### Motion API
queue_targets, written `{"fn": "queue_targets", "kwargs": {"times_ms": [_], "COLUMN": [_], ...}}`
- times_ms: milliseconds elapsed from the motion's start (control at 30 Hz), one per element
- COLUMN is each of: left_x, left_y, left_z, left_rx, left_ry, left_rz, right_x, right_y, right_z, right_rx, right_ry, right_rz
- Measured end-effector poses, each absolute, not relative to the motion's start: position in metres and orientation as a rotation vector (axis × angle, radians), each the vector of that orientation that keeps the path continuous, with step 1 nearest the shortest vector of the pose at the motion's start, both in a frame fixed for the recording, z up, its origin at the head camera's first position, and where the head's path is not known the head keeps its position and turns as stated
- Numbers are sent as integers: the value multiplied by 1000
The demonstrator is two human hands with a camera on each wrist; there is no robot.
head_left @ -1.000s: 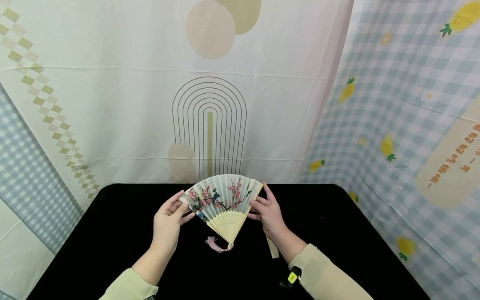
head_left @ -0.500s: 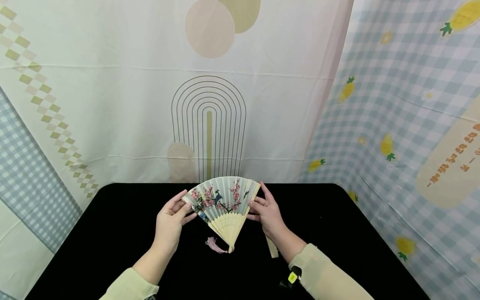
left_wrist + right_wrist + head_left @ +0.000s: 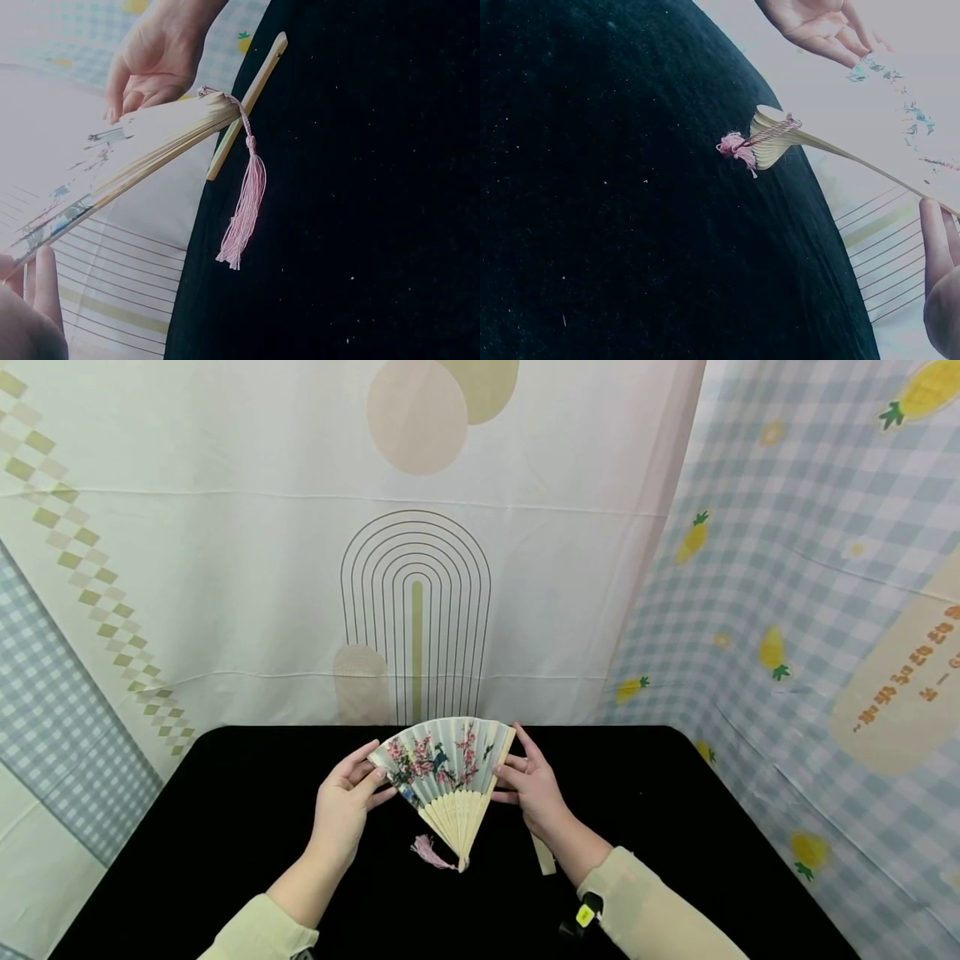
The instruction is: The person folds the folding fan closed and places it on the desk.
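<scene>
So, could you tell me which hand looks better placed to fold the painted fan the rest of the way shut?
Probably the left hand. It pinches the fan's free outer edge, with open space to swing it across. The right hand holds the opposite guard stick upright, acting as the steady anchor.

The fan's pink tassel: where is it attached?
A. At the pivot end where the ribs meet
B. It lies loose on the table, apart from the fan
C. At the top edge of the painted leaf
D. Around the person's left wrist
A: the pink tassel hangs from the pivot where the ribs of the fan come together.
</scene>
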State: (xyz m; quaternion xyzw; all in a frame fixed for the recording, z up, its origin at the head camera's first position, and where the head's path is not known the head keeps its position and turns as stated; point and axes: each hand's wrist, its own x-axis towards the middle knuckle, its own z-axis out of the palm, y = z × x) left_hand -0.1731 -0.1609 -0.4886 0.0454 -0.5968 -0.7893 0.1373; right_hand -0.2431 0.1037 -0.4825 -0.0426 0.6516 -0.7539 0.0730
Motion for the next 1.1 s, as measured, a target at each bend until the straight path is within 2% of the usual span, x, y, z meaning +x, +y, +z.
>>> {"fn": "queue_targets", "kwargs": {"times_ms": [1100], "left_x": [-179], "left_y": [-161], "left_z": [-490], "left_rx": [73], "left_ry": [-1842], "left_rz": [-2276], "right_x": [-237], "right_y": [93], "right_z": [-480], "right_rx": [-172], "right_ry": [1997], "right_rz": [-2185]}}
